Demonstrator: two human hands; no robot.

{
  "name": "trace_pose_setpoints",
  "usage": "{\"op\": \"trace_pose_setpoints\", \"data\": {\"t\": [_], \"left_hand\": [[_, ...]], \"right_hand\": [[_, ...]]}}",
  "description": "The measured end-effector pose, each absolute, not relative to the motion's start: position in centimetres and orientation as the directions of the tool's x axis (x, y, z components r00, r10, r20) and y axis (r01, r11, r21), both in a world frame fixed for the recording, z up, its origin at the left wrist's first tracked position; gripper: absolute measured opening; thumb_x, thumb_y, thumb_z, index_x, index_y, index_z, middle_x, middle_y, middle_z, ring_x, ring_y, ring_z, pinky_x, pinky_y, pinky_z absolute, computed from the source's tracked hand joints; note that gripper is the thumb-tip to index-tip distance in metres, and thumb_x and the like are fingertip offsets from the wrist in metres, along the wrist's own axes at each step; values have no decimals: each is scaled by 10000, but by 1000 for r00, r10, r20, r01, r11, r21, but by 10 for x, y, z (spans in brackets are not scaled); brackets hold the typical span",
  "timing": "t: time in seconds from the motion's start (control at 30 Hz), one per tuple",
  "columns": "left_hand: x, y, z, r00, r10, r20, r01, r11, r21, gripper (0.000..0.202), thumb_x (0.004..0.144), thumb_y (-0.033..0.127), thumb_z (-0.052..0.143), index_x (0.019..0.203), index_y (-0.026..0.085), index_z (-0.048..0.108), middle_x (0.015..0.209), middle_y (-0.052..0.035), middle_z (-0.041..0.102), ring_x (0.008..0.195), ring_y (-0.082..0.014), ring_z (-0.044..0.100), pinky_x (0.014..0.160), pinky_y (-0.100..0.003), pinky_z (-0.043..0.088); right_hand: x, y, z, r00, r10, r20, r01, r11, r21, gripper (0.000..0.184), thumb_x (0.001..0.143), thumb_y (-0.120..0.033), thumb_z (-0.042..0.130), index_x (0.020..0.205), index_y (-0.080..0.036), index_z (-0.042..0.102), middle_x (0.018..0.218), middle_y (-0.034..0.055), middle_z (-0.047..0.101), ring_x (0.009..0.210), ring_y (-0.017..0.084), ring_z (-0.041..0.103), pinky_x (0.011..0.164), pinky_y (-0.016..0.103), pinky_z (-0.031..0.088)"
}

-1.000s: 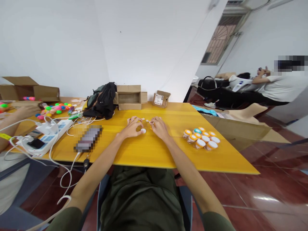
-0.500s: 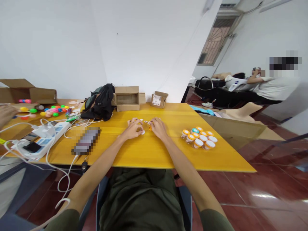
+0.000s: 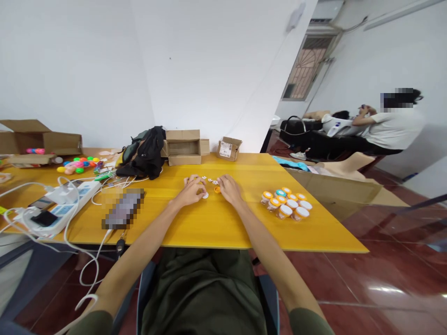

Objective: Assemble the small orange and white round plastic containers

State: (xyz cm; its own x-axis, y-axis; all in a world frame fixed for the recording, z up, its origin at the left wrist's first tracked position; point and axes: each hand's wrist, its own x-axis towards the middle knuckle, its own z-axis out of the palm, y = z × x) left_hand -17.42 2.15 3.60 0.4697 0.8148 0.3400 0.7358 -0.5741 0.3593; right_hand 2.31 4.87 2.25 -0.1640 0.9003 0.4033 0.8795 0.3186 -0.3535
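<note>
My left hand [image 3: 193, 191] rests low over the yellow table, thumb and fingers curled in a pinch at the edge of a small white disc [image 3: 206, 195]. Facing it, my right hand [image 3: 228, 188] has its fingers bent down around the side of an orange ring-like lid [image 3: 217, 190], partly covered by the fingers. Several small white pieces [image 3: 210, 179] lie between the fingertips of both hands, too small to make out. To the right stands a group of small clear jars [image 3: 285, 211] with orange, white and teal lids.
An open cardboard box [image 3: 184, 148], a smaller box [image 3: 229, 149] and a black backpack [image 3: 145, 151] stand at the back. A power strip [image 3: 66, 209], cables, a phone [image 3: 124, 208] and colourful toys [image 3: 78, 164] occupy the left. Another person [image 3: 394, 123] sits far right.
Another person's hand at the left edge has gone from view. The camera view has shifted slightly. My hands stay almost in the same place over the small pieces.
</note>
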Motion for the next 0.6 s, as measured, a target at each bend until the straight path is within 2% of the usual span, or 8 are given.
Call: {"op": "trace_pose_setpoints", "data": {"t": [0.27,0.43,0.6], "left_hand": [[-174,24,35,435,841,322,750,-536,387,109,829,247,663,790,282,758,1189,-40,649,1248,-303,416,1031,-516,308],[-174,24,35,418,855,308,759,-514,399,101,826,248,673,794,279,764,1199,-44,644,1257,-307,408,1037,-520,304],[-173,23,36,411,863,295,762,-502,409,101,824,232,683,759,267,753,1202,-37,638,1263,-301,407,1039,-516,299]], "right_hand": [[25,58,11,-249,866,433,829,422,-367,277,1009,-295,459,895,-238,705,989,90,677,960,226,620,875,330,456],[24,59,9,-269,871,410,826,428,-367,317,1014,-342,457,856,-245,714,1013,96,685,985,235,622,842,332,462],[24,56,15,-258,876,407,832,416,-367,277,1007,-318,477,888,-237,713,1028,101,684,986,233,622,872,333,459]]}}
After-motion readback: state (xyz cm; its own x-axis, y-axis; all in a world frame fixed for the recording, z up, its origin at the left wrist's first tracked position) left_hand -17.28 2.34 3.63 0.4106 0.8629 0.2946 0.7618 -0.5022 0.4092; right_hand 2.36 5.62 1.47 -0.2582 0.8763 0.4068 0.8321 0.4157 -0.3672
